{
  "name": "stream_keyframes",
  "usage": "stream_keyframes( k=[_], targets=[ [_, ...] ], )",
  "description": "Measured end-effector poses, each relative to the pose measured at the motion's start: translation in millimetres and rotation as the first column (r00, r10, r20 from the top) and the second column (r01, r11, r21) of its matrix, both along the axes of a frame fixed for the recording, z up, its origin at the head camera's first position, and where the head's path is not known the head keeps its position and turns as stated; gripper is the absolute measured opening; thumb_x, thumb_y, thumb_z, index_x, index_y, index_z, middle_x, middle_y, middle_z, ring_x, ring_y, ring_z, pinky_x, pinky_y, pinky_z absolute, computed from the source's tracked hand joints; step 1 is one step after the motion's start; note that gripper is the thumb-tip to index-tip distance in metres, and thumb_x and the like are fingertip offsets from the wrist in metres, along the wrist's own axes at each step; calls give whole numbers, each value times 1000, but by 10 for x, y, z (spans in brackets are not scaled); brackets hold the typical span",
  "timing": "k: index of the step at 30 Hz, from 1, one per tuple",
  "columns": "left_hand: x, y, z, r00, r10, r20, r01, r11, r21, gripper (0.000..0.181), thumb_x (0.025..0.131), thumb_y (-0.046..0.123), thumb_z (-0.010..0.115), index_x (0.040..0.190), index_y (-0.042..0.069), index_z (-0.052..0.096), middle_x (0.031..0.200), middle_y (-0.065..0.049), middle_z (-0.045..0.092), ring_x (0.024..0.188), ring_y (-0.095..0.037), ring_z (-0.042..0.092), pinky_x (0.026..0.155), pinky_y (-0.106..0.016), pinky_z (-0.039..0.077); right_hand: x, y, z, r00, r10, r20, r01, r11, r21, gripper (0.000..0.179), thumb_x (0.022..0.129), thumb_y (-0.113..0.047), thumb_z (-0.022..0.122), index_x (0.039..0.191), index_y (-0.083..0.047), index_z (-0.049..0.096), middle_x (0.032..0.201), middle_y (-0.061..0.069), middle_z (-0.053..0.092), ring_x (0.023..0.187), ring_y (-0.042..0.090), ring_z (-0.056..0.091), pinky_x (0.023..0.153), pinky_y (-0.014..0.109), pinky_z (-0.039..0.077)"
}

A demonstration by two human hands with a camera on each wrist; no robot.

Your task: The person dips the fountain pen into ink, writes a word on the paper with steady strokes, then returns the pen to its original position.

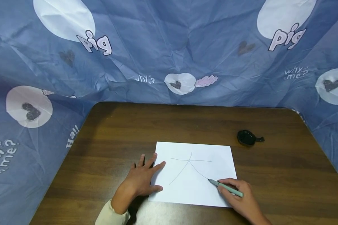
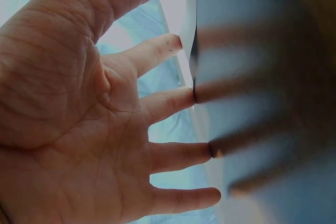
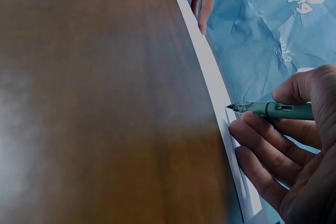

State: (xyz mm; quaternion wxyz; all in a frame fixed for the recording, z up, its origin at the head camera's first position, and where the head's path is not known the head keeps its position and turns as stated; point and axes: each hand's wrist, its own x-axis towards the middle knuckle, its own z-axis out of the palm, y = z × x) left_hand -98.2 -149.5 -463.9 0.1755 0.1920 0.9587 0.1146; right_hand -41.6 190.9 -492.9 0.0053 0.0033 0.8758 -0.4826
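A white sheet of paper (image 1: 194, 193) lies on the table, bearing thin dark strokes that form a 大-shaped character. My right hand (image 1: 240, 195) pinches a green fountain pen (image 1: 231, 189), its nib at the lower end of the right-hand diagonal stroke. In the right wrist view, the pen (image 3: 289, 110) sits between thumb and fingers, nib close to the paper (image 3: 210, 82). My left hand (image 1: 142, 178) is spread with straight fingers, and its thumb and nearest fingertips rest on the paper's left edge. The left wrist view shows that palm (image 2: 79, 119), fingertips down at the surface.
A small black pan-shaped dish (image 1: 246, 137) with a short handle stands beyond the paper's upper right corner. The brown wooden table (image 1: 115, 131) has rounded far corners. Behind it hangs a blue printed cloth (image 1: 157, 40), which also runs along both sides.
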Motion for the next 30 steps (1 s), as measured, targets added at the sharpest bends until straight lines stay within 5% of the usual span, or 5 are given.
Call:
stream_keyframes(
  k=[9, 20, 24, 30],
  targets=[
    [8, -14, -44, 1000, -15, -8, 14, 1000, -5, 83, 82, 54, 76, 153, 30, 42, 163, -10, 24, 144, -53, 18, 103, -75, 25, 58, 23, 33, 992, -55, 115, 49, 997, 60, 12, 85, -14, 80, 97, -11, 79, 91, -4, 75, 70, 11, 58, 64, 25, 47],
    [-15, -4, -7, 1000, 8, 6, -8, 1000, -5, 83, 82, 54, 76, 154, 30, 40, 164, -9, 22, 145, -52, 16, 104, -75, 24, 7, 29, 21, 998, -46, 33, 44, 998, 51, 10, 84, -10, 79, 95, -11, 78, 90, -2, 75, 70, 10, 59, 66, 24, 50],
    [-10, 1, -2, 1000, 0, 8, 0, 1000, -11, 83, 82, 54, 76, 153, 31, 41, 164, -9, 23, 145, -52, 16, 104, -75, 25, 8, 43, 6, 997, -77, -1, 77, 992, -100, 5, 89, -4, 74, 92, -3, 76, 82, 3, 75, 70, 14, 68, 66, 25, 54],
    [0, 4, 1, 1000, 5, 15, -5, 1000, -2, 82, 82, 52, 77, 153, 30, 42, 164, -9, 23, 145, -53, 16, 103, -76, 24, -59, 103, 39, 978, -206, 25, 202, 921, -332, 15, 94, 0, 65, 101, 13, 70, 87, 13, 75, 76, 21, 75, 68, 27, 58]
  ],
)
